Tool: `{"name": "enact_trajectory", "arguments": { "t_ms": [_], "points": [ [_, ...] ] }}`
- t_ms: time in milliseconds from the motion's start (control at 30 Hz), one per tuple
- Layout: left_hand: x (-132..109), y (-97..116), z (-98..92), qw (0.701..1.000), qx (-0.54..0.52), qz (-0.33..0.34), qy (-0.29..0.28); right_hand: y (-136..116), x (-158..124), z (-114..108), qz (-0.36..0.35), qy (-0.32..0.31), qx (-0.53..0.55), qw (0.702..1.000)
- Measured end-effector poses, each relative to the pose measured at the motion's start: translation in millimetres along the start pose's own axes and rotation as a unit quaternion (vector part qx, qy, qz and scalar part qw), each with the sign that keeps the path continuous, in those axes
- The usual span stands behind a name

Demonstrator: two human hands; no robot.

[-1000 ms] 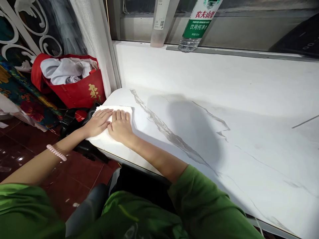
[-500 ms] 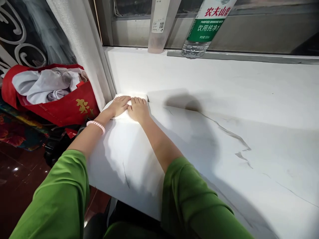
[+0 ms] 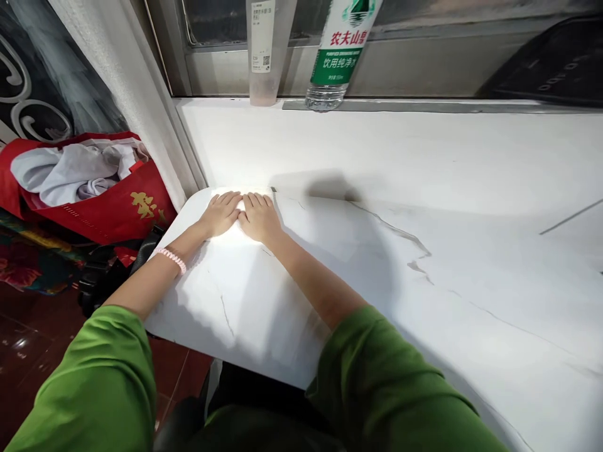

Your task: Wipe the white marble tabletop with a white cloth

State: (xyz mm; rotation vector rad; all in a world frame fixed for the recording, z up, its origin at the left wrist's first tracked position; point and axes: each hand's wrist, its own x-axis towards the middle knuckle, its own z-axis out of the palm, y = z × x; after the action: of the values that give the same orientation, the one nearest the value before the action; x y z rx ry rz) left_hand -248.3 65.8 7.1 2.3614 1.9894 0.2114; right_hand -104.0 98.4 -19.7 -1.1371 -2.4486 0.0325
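Observation:
My left hand (image 3: pixel 221 215) lies flat with its fingers stretched out, near the far left corner of the white marble-patterned table (image 3: pixel 301 301). Close beside it, my right hand (image 3: pixel 259 216) is also flat, fingers forward, the two thumbs nearly touching. Both press down on a white cloth (image 3: pixel 237 235), whose outline is hard to make out in the bright glare. A pink coiled band (image 3: pixel 172 260) circles my left wrist.
A red bag (image 3: pixel 113 216) of white fabric stands left of the table, beside a pale curtain (image 3: pixel 122 94). On the window ledge stand a clear plastic cup (image 3: pixel 264 81) and a water bottle (image 3: pixel 330 69). A dark object (image 3: pixel 551 66) is behind at right.
The camera view has shifted, so bottle and cup appear farther left and more of the dark object shows. My hands stay flat near the same corner, slightly nearer to me.

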Motion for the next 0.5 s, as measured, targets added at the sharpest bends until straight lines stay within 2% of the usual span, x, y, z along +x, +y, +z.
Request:
{"name": "enact_trajectory", "arguments": {
  "t_ms": [167, 367, 433, 500],
  "points": [
    [-63, 57, 3.9, 1.0, 0.017, -0.009, 0.01, -7, -74, -26, -0.04, 0.014, 0.001, 0.999],
    [-154, 134, 12.2, 0.998, 0.022, 0.04, 0.037, -22, -186, -70, -0.084, 0.02, -0.004, 0.996],
    [-171, 151, 13.7, 0.997, 0.016, 0.057, 0.042, -24, -211, -80, -0.09, 0.03, -0.005, 0.995],
    [-177, 159, 14.0, 0.997, 0.008, 0.068, 0.043, -23, -223, -85, -0.08, 0.035, -0.01, 0.996]
  ]
}}
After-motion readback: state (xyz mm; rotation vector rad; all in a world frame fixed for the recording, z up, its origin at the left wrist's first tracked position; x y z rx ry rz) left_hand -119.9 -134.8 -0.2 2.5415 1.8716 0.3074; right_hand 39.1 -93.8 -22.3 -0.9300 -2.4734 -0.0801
